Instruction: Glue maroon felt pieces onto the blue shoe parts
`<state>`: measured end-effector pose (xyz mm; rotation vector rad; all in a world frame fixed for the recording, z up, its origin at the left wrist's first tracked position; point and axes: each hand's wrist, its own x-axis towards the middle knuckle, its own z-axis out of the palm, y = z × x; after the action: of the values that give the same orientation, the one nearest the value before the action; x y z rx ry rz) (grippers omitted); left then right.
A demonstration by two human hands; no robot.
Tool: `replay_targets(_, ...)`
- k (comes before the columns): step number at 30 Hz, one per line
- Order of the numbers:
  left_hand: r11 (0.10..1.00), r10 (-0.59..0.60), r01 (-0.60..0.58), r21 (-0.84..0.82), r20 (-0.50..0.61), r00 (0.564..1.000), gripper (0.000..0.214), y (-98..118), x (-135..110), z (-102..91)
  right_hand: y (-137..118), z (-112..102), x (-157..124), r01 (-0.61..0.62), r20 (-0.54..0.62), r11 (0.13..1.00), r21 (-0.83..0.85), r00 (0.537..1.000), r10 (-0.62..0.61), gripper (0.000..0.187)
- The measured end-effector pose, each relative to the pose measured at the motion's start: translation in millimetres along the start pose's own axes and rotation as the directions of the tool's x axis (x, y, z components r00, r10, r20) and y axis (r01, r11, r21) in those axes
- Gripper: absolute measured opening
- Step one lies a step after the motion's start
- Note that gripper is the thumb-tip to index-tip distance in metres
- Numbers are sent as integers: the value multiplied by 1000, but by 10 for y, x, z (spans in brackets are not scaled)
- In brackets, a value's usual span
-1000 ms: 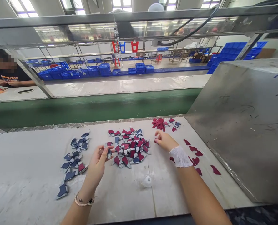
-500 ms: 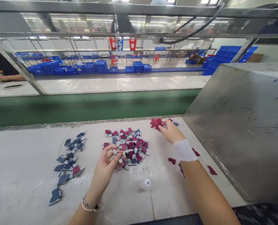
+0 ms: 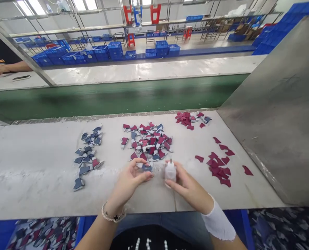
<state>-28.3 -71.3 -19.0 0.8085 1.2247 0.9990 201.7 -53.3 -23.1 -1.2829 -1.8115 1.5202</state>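
My left hand (image 3: 128,180) is closed in a pinch on a small blue-and-white boot-shaped piece (image 3: 146,168), low over the near middle of the table. Just to its right, my right hand (image 3: 190,187) wraps round a small white squeeze bottle (image 3: 170,173) with a thin metal tip pointing up. Beyond both hands lies a heap of maroon, blue and white boot-shaped pieces (image 3: 152,141). A column of mostly blue boot-shaped pieces (image 3: 84,170) lies to the left. To the right of the bottle are flat maroon cut-outs (image 3: 218,168).
Another maroon pile (image 3: 185,119) sits at the table's far right. A metal panel (image 3: 279,114) bounds the right side. Behind the worktable (image 3: 39,166) runs a green belt (image 3: 130,93). A co-worker's arm (image 3: 16,66) rests at far left. Below are filled blue bins (image 3: 79,231).
My right hand has left the far maroon pile and come back to grip the white bottle, which stood on the table. My left hand has drawn nearer, off the heap. The view has tipped down.
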Motion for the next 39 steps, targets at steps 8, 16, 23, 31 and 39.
replay_targets(8, 997, 17, -22, 79, 68, 998, 34, 28, -229, 124, -255, -339, -343, -16, -172, 997, 80, 985, 30, 34)
replay_targets(16, 1000, -30, 29, 10, 89, 996, 41, -24, -260, 242, -399, -284, -273, 106, -144, 938, 329, 988, -61, 27)
replay_targets(23, 997, 6, -21, 79, 179, 984, 47, 8, -317, 248, -449, -240, -220, 159, -50, 902, 401, 987, -151, 28)
replay_targets(31, 981, 52, -87, 175, 198, 979, 34, 50, -391, 302, -643, -159, -344, 118, -133, 965, 233, 987, -88, 29)
replay_targets(39, 963, 119, -178, 203, 273, 955, 33, 125, -445, 322, -786, -97, -359, 327, -134, 942, -74, 933, -334, 25)
